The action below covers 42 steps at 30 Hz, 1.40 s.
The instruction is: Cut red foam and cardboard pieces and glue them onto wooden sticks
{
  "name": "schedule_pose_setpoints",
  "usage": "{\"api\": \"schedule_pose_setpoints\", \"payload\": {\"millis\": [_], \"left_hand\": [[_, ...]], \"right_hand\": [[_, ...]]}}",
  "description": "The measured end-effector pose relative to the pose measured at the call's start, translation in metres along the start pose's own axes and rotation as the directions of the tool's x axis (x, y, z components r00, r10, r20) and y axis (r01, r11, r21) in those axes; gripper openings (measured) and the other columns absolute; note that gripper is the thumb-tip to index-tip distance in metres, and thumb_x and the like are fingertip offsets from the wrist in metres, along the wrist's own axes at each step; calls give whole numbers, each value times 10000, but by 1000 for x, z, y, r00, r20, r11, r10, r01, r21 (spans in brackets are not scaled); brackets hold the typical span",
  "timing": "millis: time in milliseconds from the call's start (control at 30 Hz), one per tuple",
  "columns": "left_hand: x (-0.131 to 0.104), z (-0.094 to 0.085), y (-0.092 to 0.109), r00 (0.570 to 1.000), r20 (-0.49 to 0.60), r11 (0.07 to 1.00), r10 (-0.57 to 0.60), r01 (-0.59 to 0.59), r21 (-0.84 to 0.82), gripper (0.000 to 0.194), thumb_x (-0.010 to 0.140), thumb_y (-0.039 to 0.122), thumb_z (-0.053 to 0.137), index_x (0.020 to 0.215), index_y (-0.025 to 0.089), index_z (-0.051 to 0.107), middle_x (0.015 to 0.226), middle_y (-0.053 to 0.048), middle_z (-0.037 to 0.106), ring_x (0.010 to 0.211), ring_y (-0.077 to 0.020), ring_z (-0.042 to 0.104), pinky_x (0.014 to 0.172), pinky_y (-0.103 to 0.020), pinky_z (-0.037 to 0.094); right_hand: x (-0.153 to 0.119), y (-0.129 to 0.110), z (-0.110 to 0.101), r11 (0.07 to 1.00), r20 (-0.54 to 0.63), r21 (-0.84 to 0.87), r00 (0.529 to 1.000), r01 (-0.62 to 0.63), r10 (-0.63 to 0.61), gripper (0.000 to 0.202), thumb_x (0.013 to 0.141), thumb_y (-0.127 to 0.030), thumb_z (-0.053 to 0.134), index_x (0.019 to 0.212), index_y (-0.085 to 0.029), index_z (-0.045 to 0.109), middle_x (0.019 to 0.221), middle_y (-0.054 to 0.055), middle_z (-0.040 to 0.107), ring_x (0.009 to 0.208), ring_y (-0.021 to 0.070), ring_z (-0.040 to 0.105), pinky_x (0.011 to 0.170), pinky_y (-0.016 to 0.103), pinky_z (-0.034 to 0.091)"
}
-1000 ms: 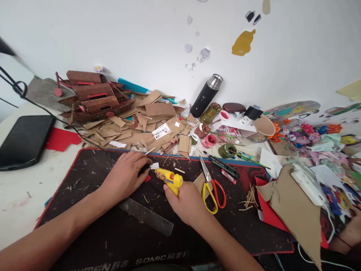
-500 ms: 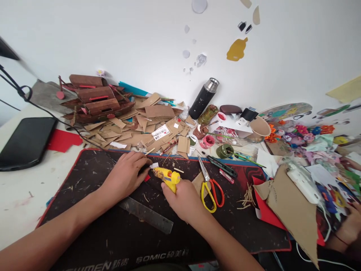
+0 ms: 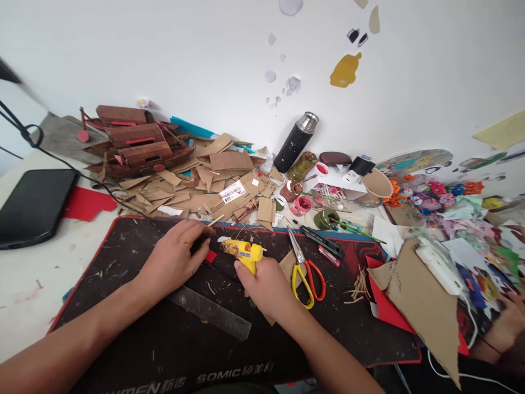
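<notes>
A person's right hand (image 3: 268, 287) is gripping a yellow glue gun (image 3: 243, 250) over a dark mat (image 3: 184, 347), fingers wrapping around the handle and the nozzle pointing left. The left hand (image 3: 178, 251) is curling just across from the tip; its fingers are bending inward, but whether they are pinching anything cannot be told. A thin wooden stick (image 3: 216, 220) is showing just beyond them, and a red scrap (image 3: 210, 256) is lying beside them. A ruler (image 3: 213, 312) is resting on the near side.

The narrow gap at the nozzle is posing the chief risk: if the tip is hot, as seems likely, a slip of either wrist could burn the left fingers. An overlong squeeze might string glue across the mat. A black cord (image 3: 96, 179) is trailing in from the far left, and a snag could jerk the work. Scissors (image 3: 302, 261) are lying close to the right wrist, where a sideways swing might knock them toward an open green paint jar (image 3: 327, 219) standing farther off.
</notes>
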State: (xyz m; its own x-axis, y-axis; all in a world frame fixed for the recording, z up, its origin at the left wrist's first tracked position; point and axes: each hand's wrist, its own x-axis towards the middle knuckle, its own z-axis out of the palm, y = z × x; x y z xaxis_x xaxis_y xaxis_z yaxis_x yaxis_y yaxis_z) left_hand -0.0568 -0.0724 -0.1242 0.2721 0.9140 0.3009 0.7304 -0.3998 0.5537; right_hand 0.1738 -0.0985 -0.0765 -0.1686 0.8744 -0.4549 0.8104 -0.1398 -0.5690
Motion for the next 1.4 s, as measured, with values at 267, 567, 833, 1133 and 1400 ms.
{"api": "schedule_pose_setpoints", "payload": {"millis": [267,567,833,1133,1400], "left_hand": [[7,1,-3,994,61,995,88,-91,46,261,1062,211,469,1097,177,725,1060,-108,760,980,-286,715,908,-437,573],[1,-3,2,983,4,979,182,-181,92,241,1083,196,492,1053,172,729,1019,-96,763,941,-262,706,867,-397,561],[-7,1,13,907,116,883,406,-422,205,263,1090,187,525,1150,159,779,923,-77,771,837,-250,684,784,-396,522],[-10,9,14,900,175,853,399,-434,289,261,1075,196,558,1237,147,757,938,-82,759,849,-264,680,799,-415,530],[-11,12,14,908,191,851,373,-417,320,287,1059,184,555,1254,141,762,922,-94,736,855,-284,680,790,-432,532]], "right_hand": [[-1,5,2,997,-18,71,1000,-6,8,482,1074,-377,631,628,-198,670,559,43,673,558,182,652,605,274,405],[3,15,5,964,-7,266,1000,-28,30,569,1071,-358,626,524,-210,575,486,0,573,531,148,601,585,248,401],[4,28,7,860,7,510,1000,-17,15,599,1081,-433,576,523,-214,580,453,-9,552,403,123,505,517,237,414],[4,27,7,889,9,458,1000,11,-17,608,1077,-435,583,510,-217,580,442,-19,528,414,121,514,519,234,411],[4,23,6,892,14,451,1000,-15,10,595,1080,-407,598,519,-211,577,451,-20,533,432,122,514,532,230,410]]}}
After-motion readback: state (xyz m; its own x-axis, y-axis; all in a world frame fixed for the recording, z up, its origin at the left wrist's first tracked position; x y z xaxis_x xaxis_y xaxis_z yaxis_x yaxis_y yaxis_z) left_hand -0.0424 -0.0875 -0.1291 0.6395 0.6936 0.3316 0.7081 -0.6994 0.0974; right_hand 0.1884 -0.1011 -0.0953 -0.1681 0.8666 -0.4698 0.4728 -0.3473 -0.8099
